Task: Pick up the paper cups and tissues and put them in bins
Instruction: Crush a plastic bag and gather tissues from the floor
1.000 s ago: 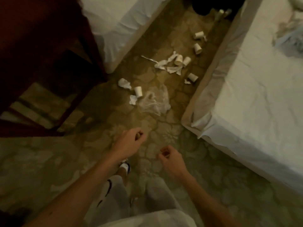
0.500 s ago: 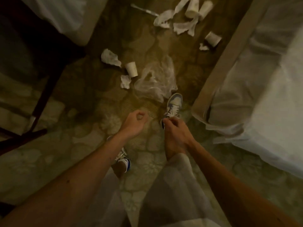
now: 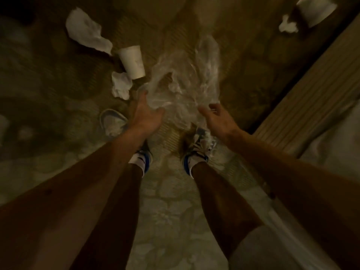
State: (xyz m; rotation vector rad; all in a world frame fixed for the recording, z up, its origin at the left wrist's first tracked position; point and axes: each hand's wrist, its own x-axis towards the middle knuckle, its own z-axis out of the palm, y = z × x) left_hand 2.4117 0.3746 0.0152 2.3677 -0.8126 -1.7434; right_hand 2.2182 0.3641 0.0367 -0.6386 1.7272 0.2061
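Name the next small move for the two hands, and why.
Probably pinch the clear plastic bag at its near edge and lift it open. Both the left hand and right hand reach toward it with open fingers, holding nothing; the paper cup and tissue lie loose beside it.

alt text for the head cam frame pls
Left hand and right hand, both open, reach down to a clear plastic bag on a patterned floor. Left of it, a paper cup sits between a large tissue and a small tissue.
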